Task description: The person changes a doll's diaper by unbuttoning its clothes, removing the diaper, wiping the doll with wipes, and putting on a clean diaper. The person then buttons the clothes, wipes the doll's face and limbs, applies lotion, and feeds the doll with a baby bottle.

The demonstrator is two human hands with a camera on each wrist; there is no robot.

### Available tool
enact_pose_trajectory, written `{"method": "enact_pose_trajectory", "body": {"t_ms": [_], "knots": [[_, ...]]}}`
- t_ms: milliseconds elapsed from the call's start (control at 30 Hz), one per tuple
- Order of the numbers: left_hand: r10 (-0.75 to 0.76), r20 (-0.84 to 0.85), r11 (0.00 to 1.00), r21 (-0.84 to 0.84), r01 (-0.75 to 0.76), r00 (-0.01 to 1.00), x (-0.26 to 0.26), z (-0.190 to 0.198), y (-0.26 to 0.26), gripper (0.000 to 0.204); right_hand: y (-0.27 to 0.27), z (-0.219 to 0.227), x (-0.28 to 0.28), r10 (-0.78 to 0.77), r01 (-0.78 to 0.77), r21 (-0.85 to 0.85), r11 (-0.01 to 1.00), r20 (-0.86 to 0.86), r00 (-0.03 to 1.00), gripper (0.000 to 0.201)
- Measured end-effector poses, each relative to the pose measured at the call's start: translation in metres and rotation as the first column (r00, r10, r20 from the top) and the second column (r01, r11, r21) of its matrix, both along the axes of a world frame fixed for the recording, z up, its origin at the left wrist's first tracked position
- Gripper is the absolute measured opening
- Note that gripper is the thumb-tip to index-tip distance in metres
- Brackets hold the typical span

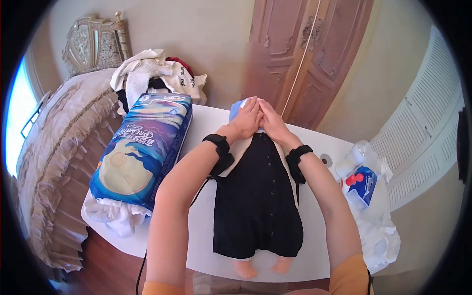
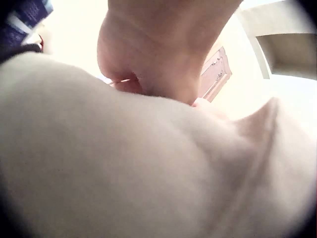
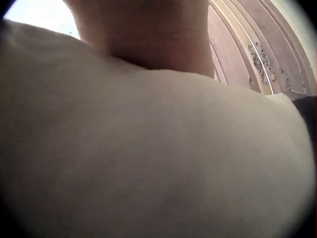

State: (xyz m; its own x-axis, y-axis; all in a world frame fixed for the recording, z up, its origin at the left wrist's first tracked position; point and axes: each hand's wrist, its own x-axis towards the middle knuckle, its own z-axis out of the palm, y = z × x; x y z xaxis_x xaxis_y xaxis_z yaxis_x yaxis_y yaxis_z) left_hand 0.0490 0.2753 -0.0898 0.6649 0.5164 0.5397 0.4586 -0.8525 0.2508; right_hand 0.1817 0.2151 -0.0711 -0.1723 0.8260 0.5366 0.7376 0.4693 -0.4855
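Both hands, left hand (image 1: 246, 119) and right hand (image 1: 271, 123), at doll (image 1: 256, 196) head end, fingers pressed together on blue cap (image 1: 236, 108). Seat cap evenly; keep doll flat on table (image 1: 314, 142).

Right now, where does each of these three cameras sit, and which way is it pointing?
Head: worn on the head, looking down at the white table and the doll in a black garment; both forearms, left hand and right hand show.
Left wrist: on that wrist, close against pale cloth; the palm's underside shows.
Right wrist: likewise, pale cloth under the hand.
Shared: the carved wooden door appears in all three views.
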Motion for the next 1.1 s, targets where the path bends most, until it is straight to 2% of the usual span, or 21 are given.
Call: {"method": "enact_pose_trajectory", "body": {"t_ms": [67,133,167,233,267,333,367,433,467,533,600,700,767,800,867,900,933,967,1000,1067,1100], "knots": [[0.011,0.006,1.0,-0.02,-0.011,1.0,0.005,-0.003,-0.009,0.045,-0.003,-0.002,0.0,-0.04,0.04,0.016,0.999,0.028,0.999,0.043],[0.234,0.092,0.954,-0.216,-0.21,0.968,0.01,0.0,-0.023,0.058,-0.016,0.008,-0.007,-0.037,0.025,-0.161,0.987,-0.077,0.996,0.051],[0.235,0.088,0.953,-0.217,-0.212,0.968,0.009,0.002,-0.03,0.058,-0.021,0.009,-0.011,-0.036,0.023,-0.163,0.986,-0.08,0.996,0.051],[0.231,-0.048,0.875,-0.427,-0.229,0.972,0.003,0.027,-0.056,0.062,-0.028,0.008,-0.016,-0.179,0.165,-0.201,0.966,-0.057,0.982,0.049],[0.235,-0.049,0.874,-0.426,-0.233,0.971,0.002,0.025,-0.062,0.062,-0.03,0.004,-0.016,-0.176,0.161,-0.201,0.966,-0.057,0.983,0.049],[0.316,-0.001,0.892,-0.34,-0.298,0.949,0.002,0.012,-0.066,0.061,-0.027,-0.007,-0.013,-0.105,0.061,0.166,0.984,0.27,0.957,0.049],[0.32,-0.006,0.893,-0.334,-0.303,0.948,0.001,0.006,-0.065,0.061,-0.024,-0.007,-0.01,-0.103,0.059,0.17,0.984,0.263,0.959,0.049],[0.166,0.253,0.952,-0.293,-0.087,0.953,-0.003,-0.004,-0.067,0.07,-0.021,0.003,-0.012,0.056,-0.14,0.236,0.962,0.333,0.941,0.042],[0.166,0.241,0.953,-0.29,-0.092,0.956,-0.005,-0.009,-0.068,0.07,-0.018,0.007,-0.013,0.056,-0.138,0.24,0.961,0.32,0.946,0.042],[0.178,0.024,0.973,-0.154,-0.172,0.984,-0.007,-0.006,-0.078,0.072,-0.019,0.023,-0.017,0.161,-0.239,0.199,0.95,0.343,0.925,0.031],[0.155,0.033,0.976,-0.157,-0.148,0.987,-0.01,0.002,-0.09,0.071,-0.02,0.022,-0.018,0.14,-0.201,0.219,0.955,0.267,0.954,0.024],[0.188,-0.091,0.944,-0.257,-0.205,0.978,-0.015,0.019,-0.099,0.063,0.001,0.004,-0.012,0.077,-0.137,0.267,0.954,0.223,0.972,0.026],[0.17,-0.104,0.977,-0.114,-0.181,0.98,-0.014,0.028,-0.092,0.063,0.009,-0.006,-0.004,0.155,-0.179,0.208,0.962,0.128,0.98,0.033],[0.167,-0.102,0.977,-0.114,-0.179,0.981,-0.011,0.03,-0.085,0.063,0.007,-0.009,-0.002,0.152,-0.177,0.207,0.962,0.13,0.98,0.033],[0.173,-0.095,0.972,-0.142,-0.186,0.98,-0.003,0.025,-0.066,0.062,0.0,-0.015,0.001,0.009,-0.008,0.017,1.0,-0.035,0.999,0.046],[0.155,-0.067,0.982,-0.098,-0.161,0.986,-0.001,0.023,-0.06,0.061,0.0,-0.016,0.004,0.004,-0.003,0.019,1.0,-0.032,0.999,0.046],[0.15,-0.065,0.983,-0.095,-0.156,0.987,0.003,0.018,-0.056,0.061,0.0,-0.018,0.008,0.026,-0.042,-0.123,0.992,-0.125,0.992,0.05],[0.221,-0.061,0.956,-0.184,-0.229,0.973,0.006,0.013,-0.054,0.06,-0.001,-0.02,0.011,0.034,-0.092,-0.258,0.962,-0.221,0.975,0.054],[0.292,-0.066,0.915,-0.272,-0.298,0.954,0.007,0.012,-0.056,0.06,-0.006,-0.018,0.009,0.029,-0.088,-0.259,0.962,-0.223,0.974,0.054],[0.305,-0.063,0.898,-0.314,-0.309,0.95,0.007,0.01,-0.059,0.059,-0.017,-0.016,0.002,-0.063,0.019,-0.287,0.958,-0.145,0.987,0.056],[0.325,-0.058,0.877,-0.354,-0.323,0.944,0.005,0.012,-0.064,0.059,-0.023,-0.015,-0.002,-0.064,0.019,-0.289,0.957,-0.148,0.987,0.056]]}}
